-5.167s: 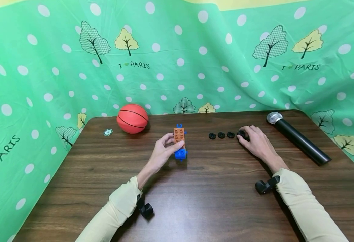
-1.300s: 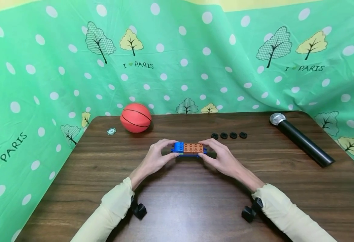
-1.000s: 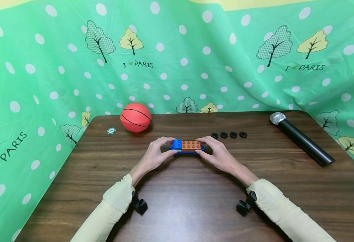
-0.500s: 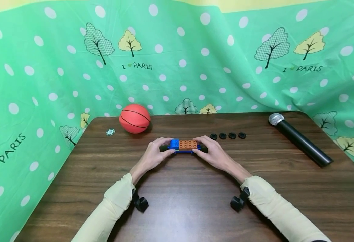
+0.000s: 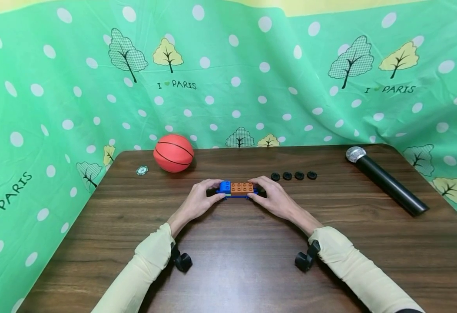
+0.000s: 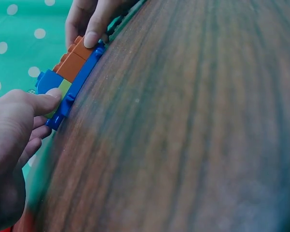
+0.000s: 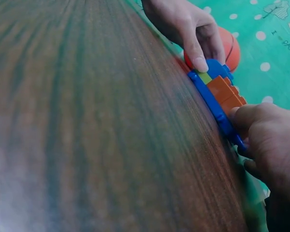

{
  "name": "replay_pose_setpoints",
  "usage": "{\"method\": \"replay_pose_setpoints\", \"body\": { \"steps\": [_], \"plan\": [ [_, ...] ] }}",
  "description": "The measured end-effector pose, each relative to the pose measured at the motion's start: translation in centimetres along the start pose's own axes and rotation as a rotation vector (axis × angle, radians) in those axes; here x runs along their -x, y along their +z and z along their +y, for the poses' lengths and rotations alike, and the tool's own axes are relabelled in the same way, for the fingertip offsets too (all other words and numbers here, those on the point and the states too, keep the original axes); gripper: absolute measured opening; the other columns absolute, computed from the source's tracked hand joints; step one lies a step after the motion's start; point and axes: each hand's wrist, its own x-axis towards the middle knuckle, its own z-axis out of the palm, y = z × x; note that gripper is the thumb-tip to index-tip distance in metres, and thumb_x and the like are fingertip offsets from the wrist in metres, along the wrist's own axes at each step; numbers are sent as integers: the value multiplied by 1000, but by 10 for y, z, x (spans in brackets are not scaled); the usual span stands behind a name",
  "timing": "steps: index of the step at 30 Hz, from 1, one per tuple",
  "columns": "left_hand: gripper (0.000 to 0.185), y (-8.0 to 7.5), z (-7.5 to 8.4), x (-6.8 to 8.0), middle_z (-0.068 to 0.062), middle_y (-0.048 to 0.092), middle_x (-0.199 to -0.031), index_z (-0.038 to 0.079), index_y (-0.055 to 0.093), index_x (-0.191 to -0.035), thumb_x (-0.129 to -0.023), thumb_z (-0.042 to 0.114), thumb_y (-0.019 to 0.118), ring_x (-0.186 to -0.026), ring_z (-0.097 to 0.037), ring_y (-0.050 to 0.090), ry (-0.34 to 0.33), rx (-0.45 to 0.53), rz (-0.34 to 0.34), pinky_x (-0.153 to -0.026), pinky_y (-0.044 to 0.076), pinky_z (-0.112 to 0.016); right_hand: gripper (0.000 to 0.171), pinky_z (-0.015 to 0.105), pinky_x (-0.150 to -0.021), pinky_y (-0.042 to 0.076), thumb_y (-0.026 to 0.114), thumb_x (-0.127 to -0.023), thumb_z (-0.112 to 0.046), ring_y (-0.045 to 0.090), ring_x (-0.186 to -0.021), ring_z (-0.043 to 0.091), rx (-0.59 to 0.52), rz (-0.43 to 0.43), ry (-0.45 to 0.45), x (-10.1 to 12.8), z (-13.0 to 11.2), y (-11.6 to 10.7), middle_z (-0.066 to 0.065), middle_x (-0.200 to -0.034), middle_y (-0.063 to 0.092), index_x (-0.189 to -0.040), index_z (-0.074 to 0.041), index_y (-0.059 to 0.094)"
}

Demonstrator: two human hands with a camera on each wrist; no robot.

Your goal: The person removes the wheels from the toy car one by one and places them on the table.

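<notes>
A toy block car (image 5: 241,188) lies crosswise between both hands in the head view. It has a blue base, a blue block at its left end and orange bricks along the top. My left hand (image 5: 195,201) pinches the blue end between thumb and fingers; a yellow-green brick (image 6: 64,87) shows by that thumb in the left wrist view. My right hand (image 5: 277,199) pinches the orange end, its thumb on the orange bricks (image 7: 224,94) in the right wrist view. Several small black wheels (image 5: 287,175) lie in a row behind the right hand. Whether the car touches the table is unclear.
On the wooden table (image 5: 244,252), a red toy basketball (image 5: 173,153) stands at the back left beside a poker chip (image 5: 142,170). A black microphone (image 5: 389,182) lies slantwise at the right. Behind the table hangs a green dotted cloth (image 5: 213,95).
Five seconds ago, only my left hand held the car, pointing away, while the right touched the last wheel. Now the car lies crosswise in both hands. It has shifted slightly left over the last second.
</notes>
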Motion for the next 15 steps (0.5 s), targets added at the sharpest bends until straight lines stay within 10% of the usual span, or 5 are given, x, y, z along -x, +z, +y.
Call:
{"method": "replay_pose_setpoints", "body": {
  "steps": [15],
  "plan": [
    [56,-4,0,-2,-15,69,-124,-2,60,-140,-92,18,82,-116,-27,64,-23,-5,-28,-104,48,-44,48,45,-83,52,76,-97,-22,62,-107,27,-5,-28,71,1,-4,-6,12,-121,63,-138,-3,60]
  ]
}}
